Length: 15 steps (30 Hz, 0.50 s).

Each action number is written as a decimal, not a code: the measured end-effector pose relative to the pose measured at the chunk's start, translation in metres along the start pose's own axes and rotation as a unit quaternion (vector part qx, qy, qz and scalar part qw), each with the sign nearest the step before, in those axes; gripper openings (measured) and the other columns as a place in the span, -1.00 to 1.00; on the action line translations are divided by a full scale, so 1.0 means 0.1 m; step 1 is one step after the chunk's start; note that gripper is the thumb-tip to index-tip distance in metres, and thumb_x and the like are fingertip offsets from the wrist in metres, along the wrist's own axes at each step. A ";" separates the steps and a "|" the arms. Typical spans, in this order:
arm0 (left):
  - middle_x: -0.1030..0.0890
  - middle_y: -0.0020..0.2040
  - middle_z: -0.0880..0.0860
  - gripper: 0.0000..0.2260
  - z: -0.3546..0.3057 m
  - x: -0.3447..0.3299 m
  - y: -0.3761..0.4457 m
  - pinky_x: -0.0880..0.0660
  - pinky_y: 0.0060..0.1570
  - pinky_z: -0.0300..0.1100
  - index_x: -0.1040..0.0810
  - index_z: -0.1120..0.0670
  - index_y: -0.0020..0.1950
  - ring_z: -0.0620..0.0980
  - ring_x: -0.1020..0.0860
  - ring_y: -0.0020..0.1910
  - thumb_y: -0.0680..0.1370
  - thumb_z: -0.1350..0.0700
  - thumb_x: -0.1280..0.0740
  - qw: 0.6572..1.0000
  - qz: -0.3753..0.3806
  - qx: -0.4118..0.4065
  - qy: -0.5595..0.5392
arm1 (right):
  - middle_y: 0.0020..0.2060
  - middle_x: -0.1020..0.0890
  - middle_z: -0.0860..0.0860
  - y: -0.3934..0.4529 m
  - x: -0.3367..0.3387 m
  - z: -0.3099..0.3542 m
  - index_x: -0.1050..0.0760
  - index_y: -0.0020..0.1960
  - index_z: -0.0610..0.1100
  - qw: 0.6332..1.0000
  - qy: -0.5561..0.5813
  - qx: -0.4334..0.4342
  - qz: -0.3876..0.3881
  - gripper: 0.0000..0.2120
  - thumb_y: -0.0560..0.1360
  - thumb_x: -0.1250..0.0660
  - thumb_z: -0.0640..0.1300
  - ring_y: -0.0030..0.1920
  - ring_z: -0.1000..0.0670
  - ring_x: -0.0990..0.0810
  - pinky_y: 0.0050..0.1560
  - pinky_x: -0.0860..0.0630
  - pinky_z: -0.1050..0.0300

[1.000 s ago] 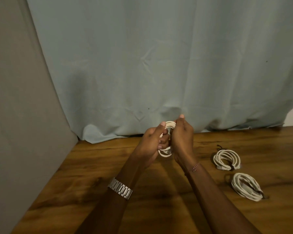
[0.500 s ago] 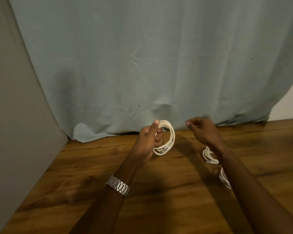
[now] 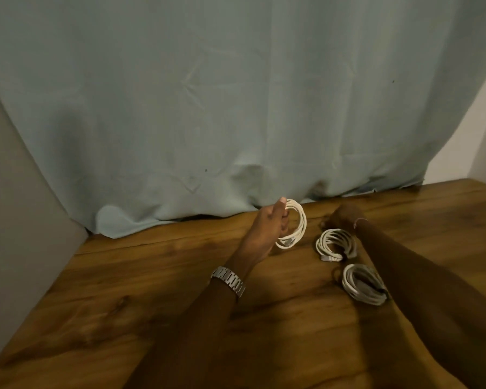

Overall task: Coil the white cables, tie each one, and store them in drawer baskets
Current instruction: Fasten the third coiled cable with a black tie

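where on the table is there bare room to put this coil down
Bare wood lies left of the left hand, from the curtain hem to the table's near edge. Right of center is crowded: two coils beside the right hand. The held coil fits best on the left.

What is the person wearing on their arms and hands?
Both forearms are bare, with no sleeves and no gloves. The left wrist has a silver metal link watch band. The right wrist has a thin pinkish bracelet, too small to make out closely.
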<state>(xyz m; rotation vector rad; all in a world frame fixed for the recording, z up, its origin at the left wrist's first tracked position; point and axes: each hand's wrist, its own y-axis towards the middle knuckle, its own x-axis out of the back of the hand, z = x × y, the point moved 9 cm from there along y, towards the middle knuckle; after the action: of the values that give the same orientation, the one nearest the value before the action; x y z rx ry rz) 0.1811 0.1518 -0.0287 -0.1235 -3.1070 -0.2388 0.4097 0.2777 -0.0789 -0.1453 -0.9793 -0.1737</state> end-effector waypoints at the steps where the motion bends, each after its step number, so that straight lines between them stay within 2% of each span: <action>1: -0.22 -0.49 -0.13 -0.65 0.04 -0.02 0.04 -0.25 -0.34 -0.19 -0.41 0.05 -0.20 -0.16 -0.17 -0.49 0.72 -0.04 -0.09 1.000 -0.007 0.010 0.004 | -0.25 -0.60 -0.12 0.01 -0.02 -0.03 -0.49 -0.31 -0.17 1.000 0.007 -0.007 -0.009 -0.61 0.26 -0.67 -0.01 -0.29 -0.02 -0.52 -0.47 -0.31 0.20; 4: -0.26 -0.49 -0.10 -0.65 0.14 -0.07 0.13 -0.27 -0.43 -0.26 -0.43 0.06 -0.19 -0.10 -0.21 -0.47 0.72 -0.06 -0.10 1.000 -0.017 0.025 0.004 | -0.22 -0.58 -0.10 0.04 -0.05 -0.06 -0.46 -0.29 -0.16 1.000 0.009 -0.015 -0.022 -0.59 0.26 -0.68 -0.02 -0.24 -0.04 -0.52 -0.41 -0.36 0.19; 5: -0.32 -0.50 -0.02 -0.64 0.18 -0.08 0.15 -0.36 -0.45 -0.27 -0.47 0.09 -0.16 -0.03 -0.28 -0.48 0.72 -0.06 -0.10 0.999 -0.021 0.030 -0.001 | -0.20 -0.59 -0.10 0.10 -0.07 -0.08 -0.50 -0.25 -0.18 0.999 0.015 -0.020 -0.024 -0.61 0.26 -0.67 -0.01 -0.20 -0.05 -0.54 -0.31 -0.42 0.18; 7: -0.43 -0.45 0.16 -0.63 0.26 -0.07 0.19 -0.54 -0.37 -0.18 -0.54 0.16 -0.07 0.13 -0.42 -0.46 0.71 -0.06 -0.12 0.998 -0.032 0.042 -0.017 | -0.18 -0.60 -0.09 0.16 -0.12 -0.11 -0.62 -0.12 -0.19 1.000 0.018 -0.022 -0.004 -0.62 0.27 -0.67 0.03 -0.15 -0.05 -0.55 -0.18 -0.44 0.16; 8: -0.41 -0.48 0.09 -0.64 0.29 -0.07 0.20 -0.50 -0.40 -0.20 -0.53 0.14 -0.09 0.07 -0.38 -0.47 0.71 -0.07 -0.13 0.998 -0.036 0.042 -0.024 | -0.19 -0.60 -0.07 0.22 -0.16 -0.13 -0.66 -0.09 -0.18 0.999 0.029 -0.015 0.004 -0.63 0.29 -0.66 0.04 -0.15 -0.03 -0.55 -0.15 -0.43 0.17; 9: -0.35 -0.50 -0.03 -0.65 0.31 -0.07 0.21 -0.37 -0.46 -0.25 -0.48 0.10 -0.14 -0.03 -0.29 -0.48 0.71 -0.07 -0.13 0.998 -0.038 0.039 -0.030 | -0.21 -0.61 -0.05 0.25 -0.19 -0.12 -0.67 -0.12 -0.17 0.999 0.048 -0.003 0.009 -0.68 0.31 -0.65 0.03 -0.17 0.00 -0.56 -0.14 -0.44 0.17; 11: -0.25 -0.49 -0.13 -0.67 0.30 -0.06 0.20 -0.19 -0.49 -0.29 -0.39 0.06 -0.18 -0.13 -0.20 -0.48 0.72 -0.05 -0.12 0.998 -0.037 0.031 -0.045 | -0.29 -0.63 -0.04 0.21 -0.23 -0.09 -0.59 -0.23 -0.15 0.988 0.149 0.016 0.035 -0.77 0.36 -0.63 -0.11 -0.25 0.02 -0.57 -0.17 -0.52 0.16; 13: -0.26 -0.50 -0.15 -0.68 0.26 -0.01 0.17 -0.19 -0.52 -0.34 -0.40 0.05 -0.20 -0.18 -0.21 -0.51 0.72 -0.03 -0.12 0.997 -0.045 0.026 -0.053 | -0.37 -0.62 -0.04 0.09 -0.13 0.04 -0.55 -0.23 -0.20 0.967 0.246 0.057 0.022 -0.81 0.45 -0.55 -0.24 -0.34 0.05 -0.57 -0.33 -0.54 0.26; 15: -0.22 -0.48 -0.12 -0.67 0.22 0.07 0.15 -0.18 -0.53 -0.34 -0.40 0.05 -0.21 -0.16 -0.17 -0.50 0.72 -0.03 -0.13 0.997 -0.049 0.012 -0.054 | -0.32 -0.64 -0.06 -0.06 0.08 0.26 -0.60 -0.12 -0.26 0.950 0.293 0.110 -0.013 -0.88 0.51 -0.49 -0.22 -0.31 0.07 -0.56 -0.37 -0.50 0.37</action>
<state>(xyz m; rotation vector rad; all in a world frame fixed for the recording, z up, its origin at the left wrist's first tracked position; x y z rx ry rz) 0.1746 0.1709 -0.0481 0.0186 -3.2269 -0.2032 0.3916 0.2767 -0.0578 0.1225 -0.4009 -0.1201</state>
